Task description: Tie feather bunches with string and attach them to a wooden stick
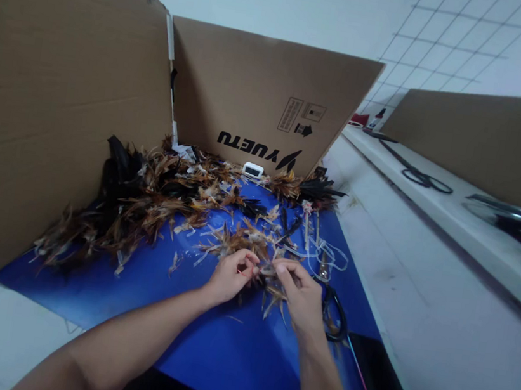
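Over the blue tabletop point(231, 345), my two hands are close together, fingertips almost meeting. My left hand point(230, 275) is closed in a pinch near a small greyish-brown feather point(268, 271); its fingertips seem to be on one end. The other end sits in the closed fingers of my right hand point(298, 289). Just beyond the hands lies a loose bunch of brown feathers point(247, 241), and a few more are underneath. Beside my right wrist, black-handled scissors point(335, 317) lie on the table, partly hidden by the hand.
A large heap of brown and black feathers point(145, 199) spreads along the left and back. Cardboard panels point(255, 85) stand behind and left. A small white digital display point(253, 170), pale cord point(334, 256) and black flat device point(384, 384) are around. More scissors point(428, 180) lie on the right ledge.
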`<action>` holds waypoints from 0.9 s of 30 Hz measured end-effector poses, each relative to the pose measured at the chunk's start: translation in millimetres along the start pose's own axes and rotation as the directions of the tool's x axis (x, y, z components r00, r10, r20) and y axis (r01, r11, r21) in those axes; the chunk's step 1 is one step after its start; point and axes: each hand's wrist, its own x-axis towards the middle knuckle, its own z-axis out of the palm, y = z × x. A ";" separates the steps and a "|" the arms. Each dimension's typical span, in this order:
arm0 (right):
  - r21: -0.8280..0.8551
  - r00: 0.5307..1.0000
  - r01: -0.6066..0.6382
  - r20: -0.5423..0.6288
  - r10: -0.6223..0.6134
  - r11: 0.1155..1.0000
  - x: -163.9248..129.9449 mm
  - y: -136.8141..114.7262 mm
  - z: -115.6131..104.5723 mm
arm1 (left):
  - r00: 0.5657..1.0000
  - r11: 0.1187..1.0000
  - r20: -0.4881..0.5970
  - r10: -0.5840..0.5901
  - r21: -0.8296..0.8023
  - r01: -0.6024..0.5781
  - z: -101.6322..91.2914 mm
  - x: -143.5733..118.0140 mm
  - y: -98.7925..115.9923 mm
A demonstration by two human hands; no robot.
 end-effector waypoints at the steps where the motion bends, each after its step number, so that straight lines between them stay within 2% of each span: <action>1: 0.019 1.000 -0.014 -0.019 0.015 1.000 0.2 0.1 -0.6 | 1.000 0.999 -0.002 -0.007 -0.032 0.007 -0.2 0.8 -1.6; 6: 0.041 0.992 -0.048 -0.112 0.052 0.998 0.7 1.6 -3.2 | 0.997 0.983 -0.046 -0.065 -0.173 0.056 -2.1 4.3 -6.9; 11: -0.018 0.984 -0.087 -0.158 0.083 0.996 0.3 1.2 -4.4 | 0.982 0.962 -0.161 -0.102 -0.269 0.056 -4.6 7.0 -1.9; 13: -0.058 0.991 -0.071 -0.120 0.064 0.996 -0.3 -0.2 -4.3 | 0.974 0.954 -0.189 -0.126 -0.291 0.067 -5.2 7.8 0.1; 17: -0.119 0.997 -0.041 0.056 0.048 0.992 -1.8 -2.3 -1.9 | 0.970 0.948 -0.198 -0.140 -0.309 0.074 -5.3 7.9 2.3; 19: -0.156 0.994 -0.026 0.102 0.042 0.987 -2.3 -2.2 -0.6 | 0.970 0.947 -0.193 -0.144 -0.311 0.079 -5.1 7.6 3.2; 24: -0.228 0.996 -0.016 0.082 0.035 0.973 -2.2 2.1 -0.3 | 0.976 0.946 -0.172 -0.131 -0.315 0.071 -4.5 6.7 4.1; 27: -0.167 0.994 -0.072 0.065 0.083 0.983 -1.3 5.5 0.5 | 0.987 0.955 -0.132 -0.089 -0.294 0.046 -3.6 5.3 2.5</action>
